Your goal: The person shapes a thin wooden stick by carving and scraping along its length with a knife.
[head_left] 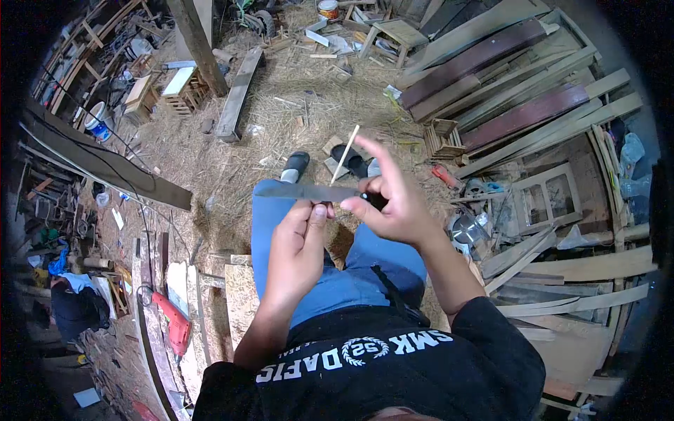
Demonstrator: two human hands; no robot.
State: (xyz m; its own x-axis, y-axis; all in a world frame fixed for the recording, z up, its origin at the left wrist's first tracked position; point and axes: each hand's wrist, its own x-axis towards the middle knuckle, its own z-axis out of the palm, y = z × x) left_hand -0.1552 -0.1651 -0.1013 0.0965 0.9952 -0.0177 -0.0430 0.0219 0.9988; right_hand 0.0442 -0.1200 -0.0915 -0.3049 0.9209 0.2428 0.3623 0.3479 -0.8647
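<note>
A knife [298, 191] with a long flat blade lies level above my lap, its blade pointing left. My right hand [393, 203] is closed round its dark handle, with the index finger stretched forward. A thin pale wooden stick [345, 154] slants up from behind the blade, its upper end near that fingertip. Just below the blade, my left hand [302, 235] pinches the stick's lower end between thumb and fingers. The stick and the blade cross close to both hands.
A red power drill [174, 324] rests on boards at the left. Stacked planks [484, 70] fill the right side, with a small wooden crate [444, 139] beside them. A wooden post [196, 45] stands ahead. Wood shavings cover the floor [281, 105].
</note>
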